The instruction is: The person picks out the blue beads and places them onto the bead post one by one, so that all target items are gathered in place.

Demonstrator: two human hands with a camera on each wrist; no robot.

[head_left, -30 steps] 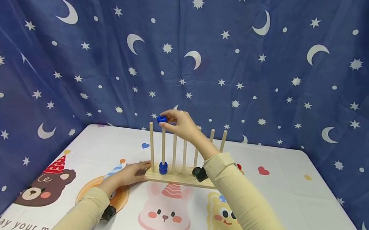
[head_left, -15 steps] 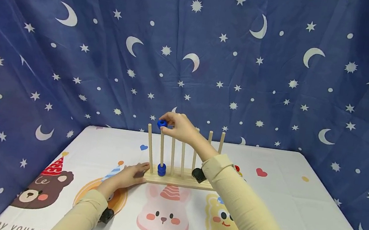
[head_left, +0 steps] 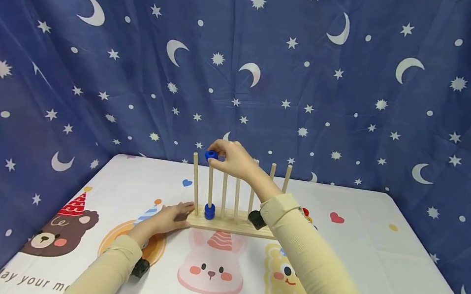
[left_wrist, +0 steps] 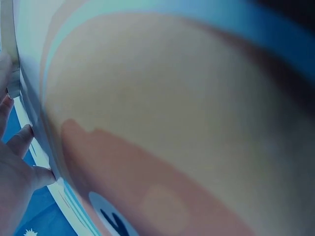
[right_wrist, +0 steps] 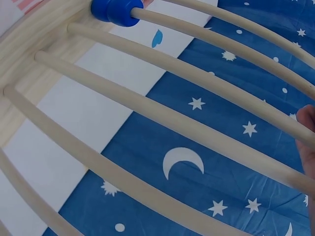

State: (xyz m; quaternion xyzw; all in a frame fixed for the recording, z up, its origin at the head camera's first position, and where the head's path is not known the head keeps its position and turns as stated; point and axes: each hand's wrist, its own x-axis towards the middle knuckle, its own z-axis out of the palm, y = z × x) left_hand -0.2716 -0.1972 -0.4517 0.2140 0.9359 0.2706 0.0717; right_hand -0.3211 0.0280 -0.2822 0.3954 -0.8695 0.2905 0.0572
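In the head view my right hand [head_left: 235,160] pinches a blue bead [head_left: 211,154] between thumb and fingers, right at the top of the second peg from the left. The bead's hole faces up, and the peg's tip is hidden. Low on that same peg, blue beads [head_left: 209,211] rest on the base. My left hand [head_left: 169,218] grips the left end of the wooden peg rack [head_left: 225,225], its fingertips at the base. The right wrist view shows the stacked blue beads [right_wrist: 115,11] and bare pegs; only part of the right hand [right_wrist: 307,142] shows there.
Red and yellow pieces [head_left: 306,213] lie on the table behind the right forearm, mostly hidden. A white cloth with printed animals [head_left: 211,268] covers the table. A blue star-and-moon curtain [head_left: 272,72] hangs behind it. Each wrist carries a black camera [head_left: 257,219].
My right hand has shifted the blue bead slightly right, into line with the second peg's top. My left hand stays on the rack's end. The head view has tilted a little.
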